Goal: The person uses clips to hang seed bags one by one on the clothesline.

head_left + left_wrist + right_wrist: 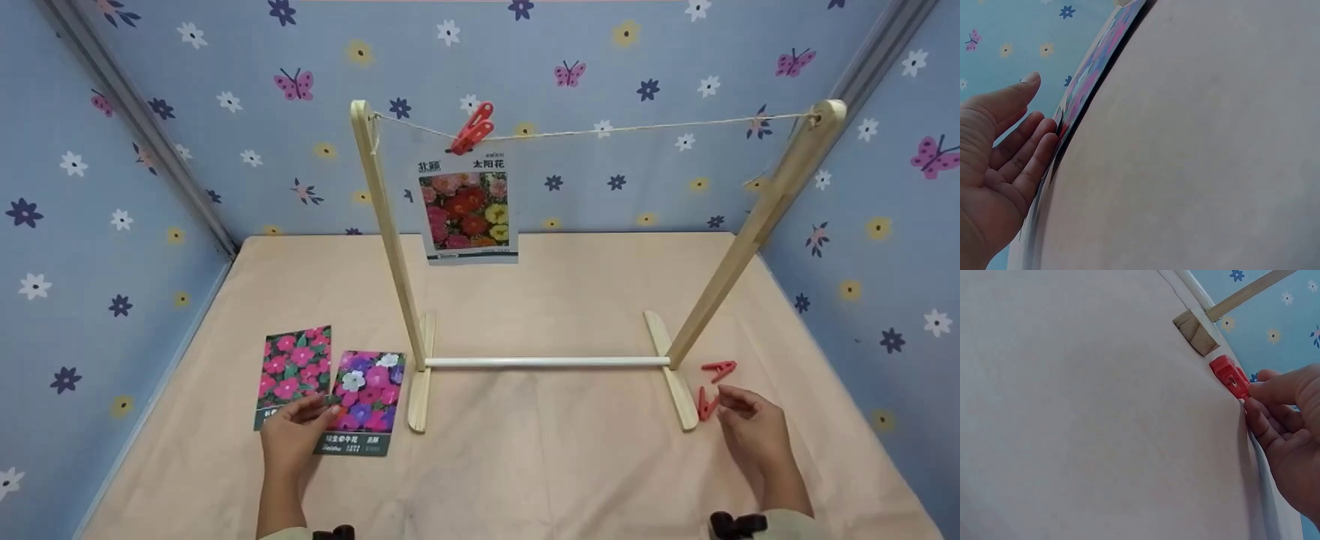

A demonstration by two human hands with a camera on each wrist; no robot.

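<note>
My left hand (291, 435) is over two flower-picture seed packets, its fingertips at the near edge of the pink-and-purple packet (367, 394). In the left wrist view the thumb stands apart from the loosely bent fingers (1039, 163). The pink-flower packet (296, 365) lies beside it, partly under the hand. My right hand (757, 431) is low at the table, thumb and fingertips right at the end of a red clothespin (705, 406). A second red clothespin (720, 370) lies just beyond. In the right wrist view a red clothespin (1229, 376) overlaps the fingertips.
A wooden stand with two slanting posts (394, 240) and a white crossbar (547, 362) occupies the middle. Along its top runs a string (645, 129). Red clothespins (472, 129) hold a white flower packet (469, 210) on it. Floral panels (600, 180) wall three sides.
</note>
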